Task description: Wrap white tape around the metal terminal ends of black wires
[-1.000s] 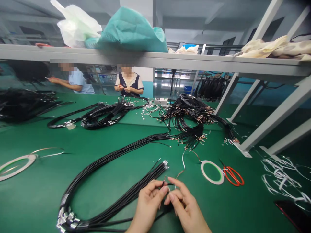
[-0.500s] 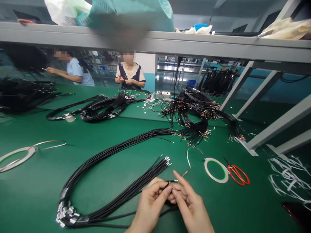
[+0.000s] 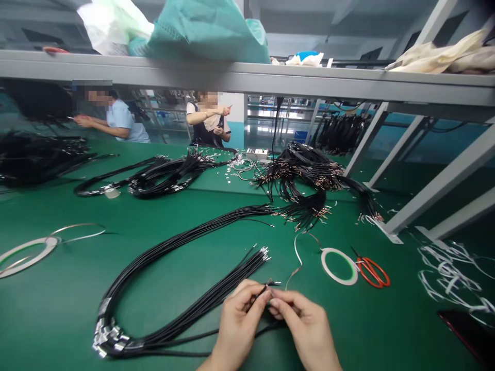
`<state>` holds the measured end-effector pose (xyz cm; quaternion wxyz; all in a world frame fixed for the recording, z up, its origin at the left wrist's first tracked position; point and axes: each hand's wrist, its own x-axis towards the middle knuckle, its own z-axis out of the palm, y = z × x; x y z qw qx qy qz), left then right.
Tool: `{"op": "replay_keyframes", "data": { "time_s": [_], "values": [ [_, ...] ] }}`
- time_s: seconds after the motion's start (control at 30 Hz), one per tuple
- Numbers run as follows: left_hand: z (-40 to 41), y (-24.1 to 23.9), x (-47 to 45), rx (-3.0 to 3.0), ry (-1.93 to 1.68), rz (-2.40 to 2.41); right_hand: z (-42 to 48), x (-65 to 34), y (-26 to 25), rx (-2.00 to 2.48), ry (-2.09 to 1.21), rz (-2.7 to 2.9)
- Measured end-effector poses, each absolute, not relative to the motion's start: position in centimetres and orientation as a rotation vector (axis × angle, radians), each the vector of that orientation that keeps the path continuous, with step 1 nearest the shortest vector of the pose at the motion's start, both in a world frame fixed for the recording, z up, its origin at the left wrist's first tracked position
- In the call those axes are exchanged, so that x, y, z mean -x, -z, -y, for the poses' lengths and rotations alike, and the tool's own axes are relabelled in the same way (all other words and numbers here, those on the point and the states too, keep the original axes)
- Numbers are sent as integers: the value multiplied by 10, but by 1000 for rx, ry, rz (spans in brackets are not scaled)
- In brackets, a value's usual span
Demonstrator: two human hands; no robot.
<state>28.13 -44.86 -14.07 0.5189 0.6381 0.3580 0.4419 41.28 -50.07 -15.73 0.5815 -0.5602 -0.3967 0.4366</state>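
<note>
Near the bottom centre, my left hand pinches a thin black cable close to its end, where bare wire and a silver tip stick out. My right hand is closed in a pinch, its fingertips meeting those of the left. What lies between its fingers is hidden. A narrow white and copper-coloured tape strip runs from a flat ring-shaped roll down to behind the right fingers. Left of my hands, a curved bundle of black cables lies on the green table, with silver clips around its bend.
Orange-handled scissors lie beside the roll. White strips and a dark flat object are at right. Another tape roll is at left. Black cable piles lie behind, under a grey shelf beam. Two people sit opposite.
My right index finger, raised before, is now bent down against the left fingertips. The view has shifted slightly. One person opposite has lifted a hand.
</note>
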Motion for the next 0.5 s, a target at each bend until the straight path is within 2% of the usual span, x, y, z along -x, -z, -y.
{"op": "replay_keyframes", "data": {
  "time_s": [0.17,0.5],
  "values": [
    [449,142,-280,-1562,-1086,-845,496,-409,157,1195,-1117,785],
    [450,143,-284,-1503,-1140,-823,489,-404,160,1056,-1043,789]
  ]
}}
